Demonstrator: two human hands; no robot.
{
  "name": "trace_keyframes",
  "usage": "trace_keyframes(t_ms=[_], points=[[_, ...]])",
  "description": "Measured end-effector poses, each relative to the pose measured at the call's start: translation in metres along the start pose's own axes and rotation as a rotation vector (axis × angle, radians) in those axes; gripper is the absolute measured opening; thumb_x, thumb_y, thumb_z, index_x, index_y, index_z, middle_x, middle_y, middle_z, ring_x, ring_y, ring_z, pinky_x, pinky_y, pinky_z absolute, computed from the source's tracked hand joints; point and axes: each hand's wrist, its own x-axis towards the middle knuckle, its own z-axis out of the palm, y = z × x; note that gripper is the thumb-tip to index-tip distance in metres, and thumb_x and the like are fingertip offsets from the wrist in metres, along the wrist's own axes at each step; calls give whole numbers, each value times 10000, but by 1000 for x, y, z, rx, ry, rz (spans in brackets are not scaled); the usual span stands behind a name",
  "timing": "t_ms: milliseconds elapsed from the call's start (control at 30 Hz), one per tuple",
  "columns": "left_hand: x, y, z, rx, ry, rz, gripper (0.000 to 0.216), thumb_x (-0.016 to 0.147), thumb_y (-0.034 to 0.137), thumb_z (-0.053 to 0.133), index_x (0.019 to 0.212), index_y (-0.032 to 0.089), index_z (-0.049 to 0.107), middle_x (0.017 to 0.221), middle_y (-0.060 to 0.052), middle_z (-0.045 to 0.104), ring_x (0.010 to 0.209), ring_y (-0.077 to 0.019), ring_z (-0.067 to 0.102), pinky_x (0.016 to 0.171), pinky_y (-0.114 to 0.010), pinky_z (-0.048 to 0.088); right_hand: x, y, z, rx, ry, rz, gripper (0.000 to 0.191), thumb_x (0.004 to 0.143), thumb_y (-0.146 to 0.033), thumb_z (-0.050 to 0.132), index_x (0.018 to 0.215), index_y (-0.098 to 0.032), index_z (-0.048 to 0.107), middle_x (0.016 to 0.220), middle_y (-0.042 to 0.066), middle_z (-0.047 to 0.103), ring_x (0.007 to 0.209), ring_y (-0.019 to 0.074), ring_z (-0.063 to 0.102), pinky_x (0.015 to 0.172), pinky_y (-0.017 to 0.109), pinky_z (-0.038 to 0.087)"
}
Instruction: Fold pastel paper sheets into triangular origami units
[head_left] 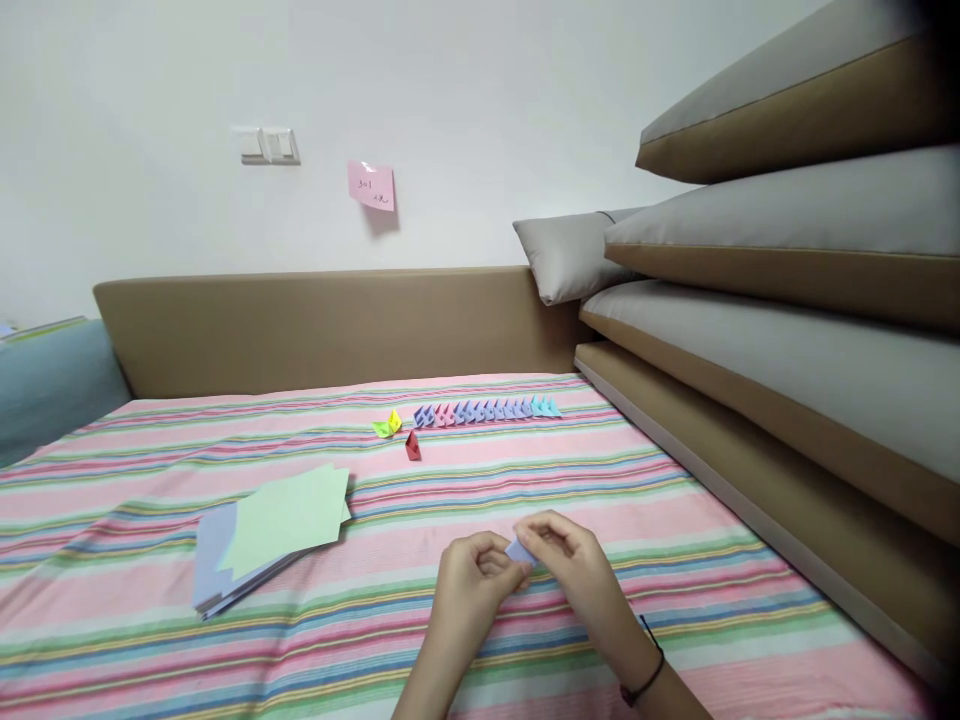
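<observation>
A small piece of folded lavender paper (519, 552) is pinched between my two hands, above the striped cloth. My left hand (478, 577) grips its lower edge between thumb and fingers. From the upper right, my right hand (564, 555) holds it with thumb and fingertips; a dark cord circles that wrist. The fingers cover much of the paper, so its full shape is hidden. Beyond my hands stands a long row of small folded paper pieces (487, 411) in purple, pink and blue. Left of the row are yellow-green folded pieces (388, 425) and a red folded piece (412, 446).
A stack of green and lavender paper sheets (292, 515) lies at the left on the striped cloth (405, 640). Large grey-and-brown cushions (787, 270) are piled along the right side. A brown backrest (337, 335) runs along the wall at the back.
</observation>
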Motion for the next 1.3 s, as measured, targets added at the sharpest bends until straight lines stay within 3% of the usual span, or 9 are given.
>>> trace_keyframes(t_ms=[133, 267, 500, 667, 800, 933, 1033, 1300], points=[[-2, -1, 7, -62, -41, 56, 205, 630, 281, 734, 698, 134, 609, 596, -12, 632, 553, -113, 577, 551, -207, 431, -2, 1, -4, 49, 36, -12, 243, 744, -403, 670, 698, -165, 652, 698, 21, 604, 702, 159, 548, 671, 270, 441], [-4, 1, 12, -147, -76, 7, 275, 608, 349, 760, 661, 133, 599, 588, -35, 654, 559, -134, 608, 587, -233, 472, -5, 2, -6, 109, 56, 21, 258, 744, -424, 666, 697, -171, 646, 676, 16, 595, 663, 155, 533, 621, 265, 431], [-2, 3, 2, -88, -2, 10, 303, 598, 366, 768, 620, 132, 577, 535, -47, 650, 511, -140, 598, 545, -237, 466, -2, 4, -8, 71, -17, 71, 283, 688, -416, 722, 800, -161, 673, 801, 59, 672, 779, 199, 611, 724, 309, 483], [-3, 8, -2, -120, -65, 36, 299, 623, 332, 759, 778, 128, 605, 568, -13, 633, 564, -134, 610, 588, -235, 482, -3, 8, -9, 64, 10, 40, 285, 679, -417, 729, 785, -158, 675, 772, 66, 686, 745, 204, 638, 690, 319, 520], [-3, 9, -3, -101, -67, 50, 264, 634, 309, 754, 758, 132, 602, 553, 4, 600, 555, -127, 600, 574, -224, 470, -4, 7, -8, 80, 2, 30, 279, 676, -413, 732, 795, -164, 687, 764, 60, 694, 753, 208, 651, 701, 320, 529], [-3, 8, -7, 7, -66, 93, 269, 683, 314, 720, 871, 140, 639, 696, -37, 659, 645, -139, 612, 590, -219, 472, -7, 1, -9, -34, -34, -18, 225, 745, -392, 675, 805, -176, 695, 807, 53, 688, 767, 197, 645, 696, 298, 516], [-4, 11, -8, 76, 4, 140, 266, 718, 360, 685, 864, 138, 665, 717, -55, 668, 629, -143, 600, 551, -217, 464, -11, -4, -9, -163, -61, -52, 207, 806, -380, 613, 814, -185, 679, 784, 38, 676, 727, 177, 636, 663, 275, 493], [-6, 16, -8, -73, -65, 81, 251, 714, 354, 690, 840, 138, 663, 722, -43, 646, 646, -133, 591, 563, -215, 489, -14, -7, -8, -145, -32, -59, 199, 818, -384, 602, 816, -187, 632, 805, 42, 670, 765, 186, 633, 679, 273, 488]])
